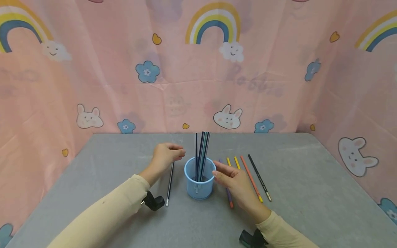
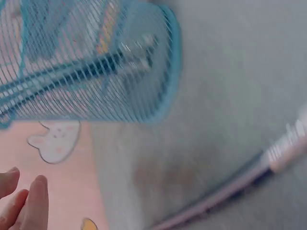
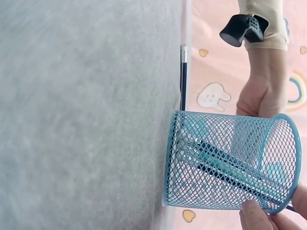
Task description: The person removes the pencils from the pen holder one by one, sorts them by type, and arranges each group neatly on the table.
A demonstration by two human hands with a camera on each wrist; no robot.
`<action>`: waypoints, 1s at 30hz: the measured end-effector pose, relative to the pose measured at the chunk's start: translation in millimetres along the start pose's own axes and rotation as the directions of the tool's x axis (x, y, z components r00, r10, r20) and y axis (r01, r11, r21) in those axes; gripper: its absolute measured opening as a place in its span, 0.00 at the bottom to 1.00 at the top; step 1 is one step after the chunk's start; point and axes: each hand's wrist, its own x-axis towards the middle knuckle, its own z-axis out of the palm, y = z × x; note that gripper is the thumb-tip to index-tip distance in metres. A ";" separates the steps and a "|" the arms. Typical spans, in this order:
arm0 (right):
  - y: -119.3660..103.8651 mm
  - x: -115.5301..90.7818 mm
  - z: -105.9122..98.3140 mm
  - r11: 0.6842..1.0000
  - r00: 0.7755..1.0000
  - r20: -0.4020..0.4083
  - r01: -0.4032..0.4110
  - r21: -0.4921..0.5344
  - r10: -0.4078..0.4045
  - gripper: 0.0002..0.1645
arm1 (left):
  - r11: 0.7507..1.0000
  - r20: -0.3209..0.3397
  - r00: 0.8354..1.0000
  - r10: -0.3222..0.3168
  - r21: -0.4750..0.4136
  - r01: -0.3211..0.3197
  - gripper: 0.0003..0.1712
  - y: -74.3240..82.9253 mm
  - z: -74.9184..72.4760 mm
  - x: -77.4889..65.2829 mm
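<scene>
A light-blue mesh pencil cup stands upright on the table, with several dark pencils leaning inside. My right hand pinches its rim from the right; in the right wrist view its fingertips are at the rim and mesh wall. To the cup's left, my left hand is raised with fingers extended and nothing between them. Below that hand lies a dark pencil with a white eraser end pointing toward me. In the left wrist view, the left fingertips are apart from the mesh cup.
Right of the cup lie a purple pencil, two yellow-ended pencils, an orange-red pencil and a black pencil, the first partly behind the right hand. A pink patterned cloth hangs behind the grey table.
</scene>
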 end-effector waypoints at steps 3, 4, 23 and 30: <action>-0.6 0.3 0.5 1.000 1.000 -0.007 -0.002 -0.006 0.002 0.26 | 0.997 0.007 1.000 0.025 -0.071 -0.024 0.15 4.7 3.5 -4.8; -0.9 0.3 0.9 1.000 1.000 -0.009 -0.001 -0.007 0.001 0.26 | 0.996 0.011 0.999 0.034 -0.085 -0.033 0.16 6.5 4.2 -6.5; -0.6 0.2 2.2 1.000 1.000 -0.004 0.001 -0.014 -0.001 0.26 | 0.978 -0.009 0.979 0.206 0.047 -0.205 0.23 14.6 22.1 -21.7; -0.4 0.3 2.3 1.000 1.000 -0.001 0.002 -0.008 -0.002 0.26 | 0.975 -0.014 0.975 0.223 0.023 -0.222 0.22 16.5 29.3 -23.2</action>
